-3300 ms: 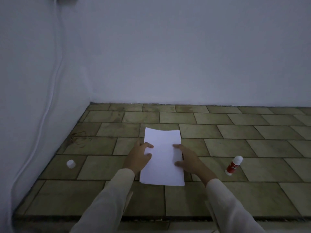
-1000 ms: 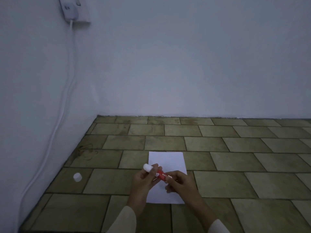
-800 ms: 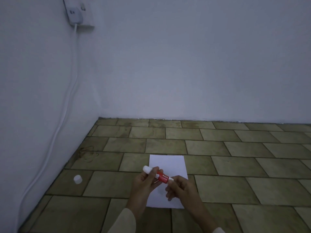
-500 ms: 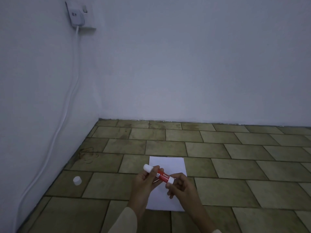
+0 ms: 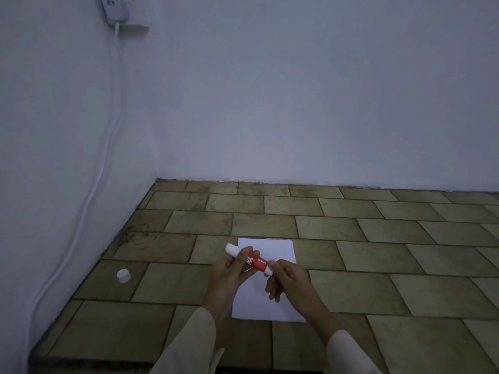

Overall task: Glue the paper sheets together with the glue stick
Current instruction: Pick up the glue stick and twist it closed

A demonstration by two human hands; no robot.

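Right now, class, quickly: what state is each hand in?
Left hand: closed around the glue stick.
Right hand: closed, pinching the same stick's near end.

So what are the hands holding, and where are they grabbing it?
Both hold the glue stick, above the paper. The left hand grips its red middle, and the right hand pinches its white right end.

Pretty dim overall, with a bluish-grey cast on the wall (image 5: 297, 103). Light's soft and flat, source unclear, shadows barely there. The floor (image 5: 378, 238) goes murky toward 6 o'clock. Lines bend at 9 and 3 o'clock. The glue stick (image 5: 256, 262) label's slightly soft, and the paper (image 5: 280, 252) is the brightest spot.
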